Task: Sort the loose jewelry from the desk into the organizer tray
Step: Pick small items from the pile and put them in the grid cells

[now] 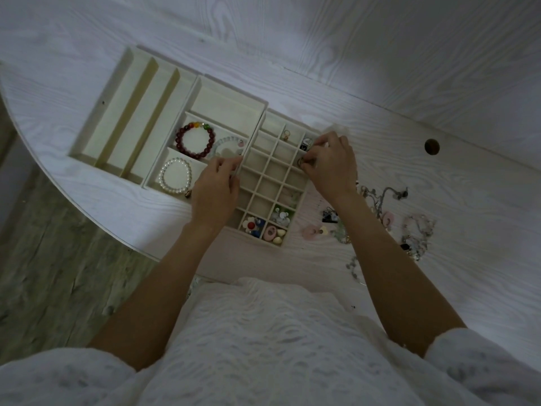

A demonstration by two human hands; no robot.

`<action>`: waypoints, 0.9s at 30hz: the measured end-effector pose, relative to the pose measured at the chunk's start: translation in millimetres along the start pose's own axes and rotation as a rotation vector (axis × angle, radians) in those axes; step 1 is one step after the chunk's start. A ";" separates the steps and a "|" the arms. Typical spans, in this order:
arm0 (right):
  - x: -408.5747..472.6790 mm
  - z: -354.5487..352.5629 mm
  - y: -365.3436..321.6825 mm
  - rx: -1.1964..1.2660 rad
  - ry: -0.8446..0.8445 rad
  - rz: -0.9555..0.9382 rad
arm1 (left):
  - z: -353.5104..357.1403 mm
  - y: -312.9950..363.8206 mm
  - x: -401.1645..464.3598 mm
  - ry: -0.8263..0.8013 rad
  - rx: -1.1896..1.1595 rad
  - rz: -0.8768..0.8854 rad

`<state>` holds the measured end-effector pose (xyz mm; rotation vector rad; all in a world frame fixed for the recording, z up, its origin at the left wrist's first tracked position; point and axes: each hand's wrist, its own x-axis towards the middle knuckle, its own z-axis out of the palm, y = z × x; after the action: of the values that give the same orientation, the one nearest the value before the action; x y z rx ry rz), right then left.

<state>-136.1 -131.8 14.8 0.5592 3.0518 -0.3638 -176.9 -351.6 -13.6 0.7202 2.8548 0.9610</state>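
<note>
A white desk (439, 200) with wavy wood lines meets a white wall at twelve o'clock. Grey floor boards (58, 273) show at eight o'clock. The room is dim.

Three cream trays sit side by side. The grid tray (272, 183) in the middle has many small square boxes, some holding little rings and colourful earrings. A dark red bead bracelet (194, 142) and a pearl bracelet (175, 175) lie in the tray at ten o'clock. Loose jewelry (395, 218) lies tangled at three o'clock.

The right hand (329, 162) pinches a small ring (301, 162) over the grid. The left hand (216, 186) pinches the grid tray's edge.
</note>
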 end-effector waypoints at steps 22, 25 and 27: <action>-1.2 -1.5 -5.6 -0.087 0.004 0.140 | -1.2 0.8 -0.4 -0.004 -0.005 -0.006; -3.9 0.1 -9.8 -0.082 -0.002 0.178 | -2.0 1.2 -0.2 -0.007 -0.025 -0.007; -3.5 1.9 -9.7 -0.072 0.004 0.197 | -2.1 1.2 0.0 -0.007 -0.025 0.000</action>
<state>-136.2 -142.2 15.3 0.8479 2.9636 -0.2455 -176.8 -352.0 -11.2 0.7192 2.8320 0.9902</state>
